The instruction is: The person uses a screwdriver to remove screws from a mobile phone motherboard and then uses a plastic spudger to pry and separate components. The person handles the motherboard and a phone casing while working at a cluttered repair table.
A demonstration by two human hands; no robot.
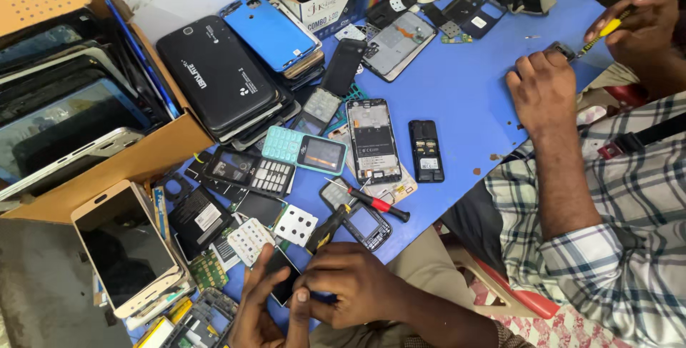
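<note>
Your fingertips meet at the near edge of the blue worktop, both hands closed around one small black phone part, flat and glossy; whether it is a screen or a back cover cannot be told. Your left hand cups it from below with fingers curled up its side; your right hand pinches its right edge, thumb pressing down. Just beyond your right knuckles lies a black-and-yellow tool, and past it a red-handled screwdriver beside a small dark keypad phone. A white keypad sheet, matte and dotted with holes, sits just left of the tool. Further in: a teal bar phone, an opened phone frame with bare metal, a slim black phone body. At the left edge, a gold-rimmed smartphone lies face up; behind it a brown cardboard box holds stacked tablets and glass panels on edge. A stack of back covers, black and bright blue, crowds the far left. At the far right corner another person's hand rests flat, their other hand holding a yellow-handled tool. Open blue surface lies right of centre; your near edge is cluttered.
</note>
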